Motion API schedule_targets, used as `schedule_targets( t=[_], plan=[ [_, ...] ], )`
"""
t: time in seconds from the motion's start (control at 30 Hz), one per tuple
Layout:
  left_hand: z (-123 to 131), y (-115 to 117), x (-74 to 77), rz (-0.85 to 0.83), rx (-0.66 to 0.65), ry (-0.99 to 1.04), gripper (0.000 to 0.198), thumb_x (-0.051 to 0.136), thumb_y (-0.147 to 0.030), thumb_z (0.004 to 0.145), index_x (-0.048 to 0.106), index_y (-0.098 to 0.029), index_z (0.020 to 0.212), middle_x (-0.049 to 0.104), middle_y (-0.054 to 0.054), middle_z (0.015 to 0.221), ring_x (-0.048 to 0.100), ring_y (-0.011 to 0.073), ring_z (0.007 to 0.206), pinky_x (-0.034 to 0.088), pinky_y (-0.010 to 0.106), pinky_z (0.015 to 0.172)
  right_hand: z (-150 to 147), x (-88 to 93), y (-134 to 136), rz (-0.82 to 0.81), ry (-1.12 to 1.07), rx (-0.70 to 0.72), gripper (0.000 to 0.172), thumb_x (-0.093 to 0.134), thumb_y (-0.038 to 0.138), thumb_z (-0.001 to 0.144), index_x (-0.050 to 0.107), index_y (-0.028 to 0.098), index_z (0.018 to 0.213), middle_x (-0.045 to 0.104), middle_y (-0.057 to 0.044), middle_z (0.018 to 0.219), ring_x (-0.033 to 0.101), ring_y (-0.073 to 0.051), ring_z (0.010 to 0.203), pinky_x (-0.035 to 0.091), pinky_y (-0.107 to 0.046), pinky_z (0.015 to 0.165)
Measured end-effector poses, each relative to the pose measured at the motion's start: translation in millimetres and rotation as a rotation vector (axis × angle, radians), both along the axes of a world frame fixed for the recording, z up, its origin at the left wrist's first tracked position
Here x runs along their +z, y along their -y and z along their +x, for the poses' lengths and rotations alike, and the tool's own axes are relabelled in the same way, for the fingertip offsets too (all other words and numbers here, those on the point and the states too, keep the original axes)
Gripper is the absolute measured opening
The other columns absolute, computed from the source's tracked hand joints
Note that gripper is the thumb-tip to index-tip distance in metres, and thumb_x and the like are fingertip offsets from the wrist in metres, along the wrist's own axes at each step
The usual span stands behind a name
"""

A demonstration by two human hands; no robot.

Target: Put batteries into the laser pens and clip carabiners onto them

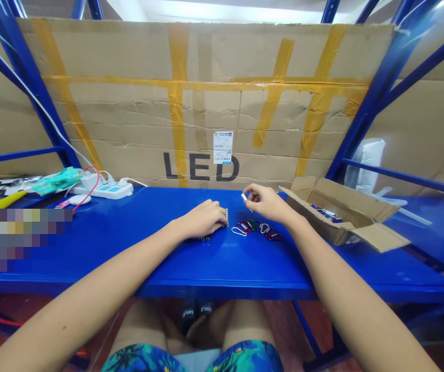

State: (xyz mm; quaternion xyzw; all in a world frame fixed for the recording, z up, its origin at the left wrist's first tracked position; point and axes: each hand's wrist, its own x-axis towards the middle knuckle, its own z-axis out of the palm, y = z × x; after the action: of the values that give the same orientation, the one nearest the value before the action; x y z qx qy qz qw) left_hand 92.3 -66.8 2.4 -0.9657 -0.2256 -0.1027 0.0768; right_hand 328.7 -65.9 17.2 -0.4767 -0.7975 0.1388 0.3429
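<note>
My left hand [205, 218] rests low over the blue tabletop, its fingers curled closed against a short row of small silver metal pieces [227, 217]. Some small dark and silver metal bits [202, 238] lie just under its wrist side, partly covered. Between thumb and fingers, my right hand [264, 202] pinches a small white or silver piece [244, 197], held above the table; its exact kind is too small to tell. Below that hand, several carabiners [252, 225] in silver, red, green and dark colours lie fanned in an arc.
An opened cardboard box [338, 235] with small items inside stands at the right. On the left are a white power strip [115, 189], cables and a teal plastic bag [59, 180]. A large taped cardboard sheet [137, 119] closes off the back, between blue rack posts [361, 129].
</note>
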Motion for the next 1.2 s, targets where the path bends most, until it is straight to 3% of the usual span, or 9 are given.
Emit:
schedule_targets(
  t=[0.37, 0.8, 1.0, 1.2],
  plan=[
    [-3.2, 3.3, 4.8, -0.046, 0.056, 0.029, 0.019, 0.054, -0.019, 0.089, 0.071, -0.022, 0.096, 0.071, 0.003, 0.095, 0.054, 0.021, 0.09, 0.035, 0.033, 0.081, -1.4, -0.7, 0.8, -0.015, 0.009, 0.014, 0.022, 0.056, 0.019, 0.077, 0.06, 0.016, 0.098, 0.065, 0.0, 0.07, 0.059, -0.015, 0.066, 0.044, -0.029, 0.066],
    [-5.5, 7.4, 8.1, -0.103, 0.093, 0.041, 0.019, 0.054, -0.019, 0.087, 0.072, -0.022, 0.092, 0.071, 0.004, 0.092, 0.055, 0.0207, 0.09, 0.036, 0.033, 0.083, -2.8, 0.4, 2.7, -0.018, 0.007, 0.019, 0.021, 0.056, 0.018, 0.077, 0.06, 0.016, 0.097, 0.063, 0.0, 0.068, 0.058, -0.015, 0.065, 0.044, -0.03, 0.067],
    [-2.7, 7.9, 4.8, -0.081, 0.112, 0.028, 0.013, 0.061, -0.018, 0.084, 0.074, -0.021, 0.083, 0.07, 0.005, 0.084, 0.056, 0.0216, 0.085, 0.035, 0.033, 0.078, -6.0, -0.8, 2.6, -0.042, -0.08, 0.052, 0.029, 0.056, 0.019, 0.076, 0.061, 0.014, 0.104, 0.063, 0.0, 0.071, 0.057, -0.015, 0.066, 0.044, -0.029, 0.066],
    [-0.7, 13.0, 9.8, -0.207, 0.143, -0.01, 0.005, 0.065, -0.02, 0.082, 0.069, -0.019, 0.078, 0.067, 0.004, 0.079, 0.053, 0.0225, 0.088, 0.036, 0.032, 0.078, -10.9, -1.6, 4.7, -0.109, -0.104, 0.14, 0.011, 0.055, 0.025, 0.078, 0.061, 0.016, 0.079, 0.057, 0.001, 0.066, 0.051, -0.013, 0.062, 0.04, -0.028, 0.06]
  ],
)
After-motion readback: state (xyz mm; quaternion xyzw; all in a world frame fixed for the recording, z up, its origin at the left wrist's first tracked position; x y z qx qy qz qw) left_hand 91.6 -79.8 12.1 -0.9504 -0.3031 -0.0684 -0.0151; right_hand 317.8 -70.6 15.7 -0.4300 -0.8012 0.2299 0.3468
